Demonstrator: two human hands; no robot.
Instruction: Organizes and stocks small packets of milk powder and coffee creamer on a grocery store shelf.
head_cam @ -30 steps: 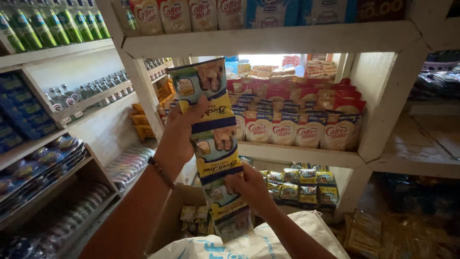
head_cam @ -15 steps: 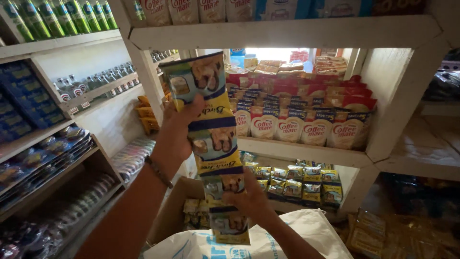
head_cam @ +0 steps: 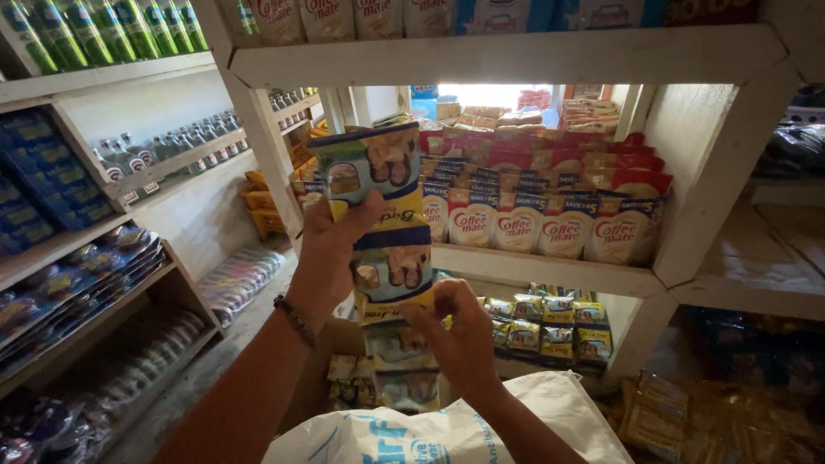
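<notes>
Left hand (head_cam: 331, 258) is gripping the sachet strip (head_cam: 387, 249) mid-frame; right hand (head_cam: 460, 339) fingers are pinching its lower edge, just before the white shelf edge (head_cam: 550, 268)

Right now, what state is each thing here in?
Left hand: gripping the upper sachets.
Right hand: pinching the strip lower down.
Sachet strip: hanging, joined, sealed.
White sack: open below the strip.
Creamer packets: upright in rows on the shelf.
Green bottles: standing, capped.
</notes>
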